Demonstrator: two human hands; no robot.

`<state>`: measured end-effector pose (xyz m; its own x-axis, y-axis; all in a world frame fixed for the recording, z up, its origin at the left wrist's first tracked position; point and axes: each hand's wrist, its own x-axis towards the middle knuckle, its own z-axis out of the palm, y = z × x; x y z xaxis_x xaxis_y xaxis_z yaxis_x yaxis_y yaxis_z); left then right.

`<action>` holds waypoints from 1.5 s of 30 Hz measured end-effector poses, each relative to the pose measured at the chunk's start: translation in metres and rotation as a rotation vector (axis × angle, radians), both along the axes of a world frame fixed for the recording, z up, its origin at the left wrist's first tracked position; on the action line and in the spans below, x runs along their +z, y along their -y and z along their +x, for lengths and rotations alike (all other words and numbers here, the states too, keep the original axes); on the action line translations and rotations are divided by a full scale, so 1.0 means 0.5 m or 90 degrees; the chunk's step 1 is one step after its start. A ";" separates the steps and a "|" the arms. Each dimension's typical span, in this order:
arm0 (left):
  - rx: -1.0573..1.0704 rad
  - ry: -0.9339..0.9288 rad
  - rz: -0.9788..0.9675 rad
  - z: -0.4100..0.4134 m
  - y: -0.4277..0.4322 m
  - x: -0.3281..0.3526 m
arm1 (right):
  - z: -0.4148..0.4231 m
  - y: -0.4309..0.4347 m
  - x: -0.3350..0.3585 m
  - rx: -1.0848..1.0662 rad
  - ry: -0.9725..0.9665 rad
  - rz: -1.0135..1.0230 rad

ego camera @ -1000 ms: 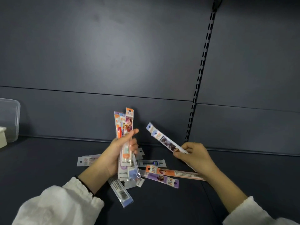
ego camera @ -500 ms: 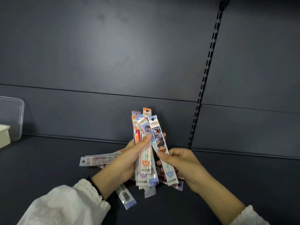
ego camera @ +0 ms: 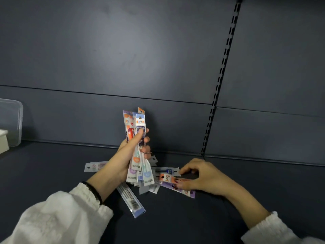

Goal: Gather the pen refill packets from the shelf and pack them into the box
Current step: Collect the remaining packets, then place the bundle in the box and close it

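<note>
A bundle of slim printed plastic pen refill packets (ego camera: 139, 123) is held upright in the centre of the frame, long axes near vertical, hang-hole headers towards the top. It is gripped by the left hand (ego camera: 125, 155), thumb across the front and fingers curled round the back. At least four headers can be counted in it; the full number is hidden.

Below it, more packets lie flat on the dark blue-grey metal shelf (ego camera: 255, 184). Five are counted clearly:
- a white packet (ego camera: 94, 166) at centre left, lying across the frame
- a barcoded clear packet with a blue end (ego camera: 131, 201), pointing to the lower right
- a white packet with a blue refill (ego camera: 166, 170), lying across
- an orange-headed packet (ego camera: 166, 178) and a purple packet (ego camera: 183, 191), both slanting down to the right

Others are partly covered by the bundle.

The right hand (ego camera: 205, 178) is curled over the right ends of these last three, thumb on the orange-headed one; whether anything is pinched cannot be told.

A clear plastic box (ego camera: 12, 120) stands at the left edge, well apart from the pile. Bare shelf is seen to the right and along the lower centre
</note>
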<state>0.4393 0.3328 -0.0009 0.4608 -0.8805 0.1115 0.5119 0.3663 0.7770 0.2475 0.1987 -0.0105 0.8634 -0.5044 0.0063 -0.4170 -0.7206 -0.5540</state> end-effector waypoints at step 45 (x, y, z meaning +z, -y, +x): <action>-0.174 0.089 0.104 -0.042 0.003 -0.012 | 0.029 -0.044 0.027 -0.126 0.331 0.265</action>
